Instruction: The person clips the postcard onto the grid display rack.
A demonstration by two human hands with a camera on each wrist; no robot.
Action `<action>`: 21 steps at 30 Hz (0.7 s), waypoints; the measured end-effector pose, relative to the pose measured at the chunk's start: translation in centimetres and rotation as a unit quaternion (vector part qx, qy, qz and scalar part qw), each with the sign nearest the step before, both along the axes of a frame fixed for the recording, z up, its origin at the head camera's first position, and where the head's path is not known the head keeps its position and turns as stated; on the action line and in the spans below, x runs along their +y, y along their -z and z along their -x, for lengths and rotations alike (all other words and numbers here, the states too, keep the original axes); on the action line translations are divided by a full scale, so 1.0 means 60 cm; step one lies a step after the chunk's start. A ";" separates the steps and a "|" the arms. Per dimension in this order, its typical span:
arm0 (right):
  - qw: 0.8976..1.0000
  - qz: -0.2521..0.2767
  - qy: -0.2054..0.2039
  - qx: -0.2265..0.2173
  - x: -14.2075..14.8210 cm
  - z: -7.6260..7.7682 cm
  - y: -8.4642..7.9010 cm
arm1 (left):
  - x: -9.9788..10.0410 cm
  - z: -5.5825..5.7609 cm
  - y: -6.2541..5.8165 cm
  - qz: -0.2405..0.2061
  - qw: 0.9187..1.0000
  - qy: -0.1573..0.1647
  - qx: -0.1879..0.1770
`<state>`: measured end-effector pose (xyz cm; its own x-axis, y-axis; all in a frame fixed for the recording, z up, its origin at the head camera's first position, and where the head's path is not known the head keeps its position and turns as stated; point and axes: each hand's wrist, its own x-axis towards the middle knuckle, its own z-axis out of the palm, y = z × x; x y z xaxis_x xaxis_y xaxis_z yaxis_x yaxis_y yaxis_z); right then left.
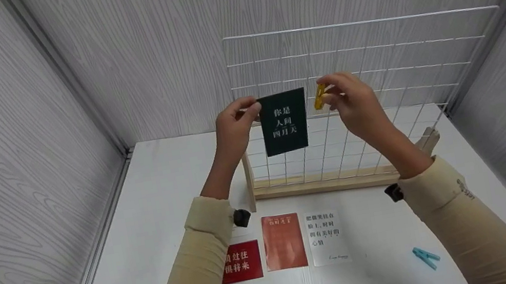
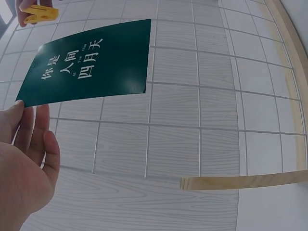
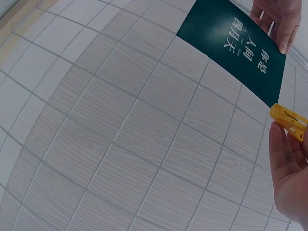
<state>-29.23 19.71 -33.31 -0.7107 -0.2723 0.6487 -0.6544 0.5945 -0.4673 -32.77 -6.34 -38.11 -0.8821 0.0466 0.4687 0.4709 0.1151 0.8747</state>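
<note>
My left hand pinches a dark green card by its upper left corner, thumb in front. White Chinese characters are printed on the card, which hangs upright before a white wire grid. To the right of the card, my right hand holds a yellow clothespin between thumb and fingers. In the right wrist view the clothespin appears close to a corner of the card. The left wrist view shows the card in front of the grid's wires.
The grid stands in a wooden base. On the white table in front lie a red card, an orange-red card and a white card. A blue clothespin lies at the right. Grey wood-grain panels enclose the table.
</note>
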 end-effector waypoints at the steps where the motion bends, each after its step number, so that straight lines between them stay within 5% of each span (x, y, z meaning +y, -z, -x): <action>1: 1.000 0.000 -0.002 0.003 -0.003 0.000 -0.002 | -0.002 0.000 -0.002 0.000 1.000 -0.004 0.002; 21: 1.000 0.015 -0.002 0.002 -0.063 0.022 -0.054 | -0.005 0.009 -0.046 -0.005 0.999 -0.032 0.025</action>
<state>-30.56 15.92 -30.07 -0.7070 -0.2562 0.6592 -0.6590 0.5770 -0.4825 -33.30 -6.62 -35.36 -0.8584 -0.0141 0.5127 0.5062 0.1384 0.8512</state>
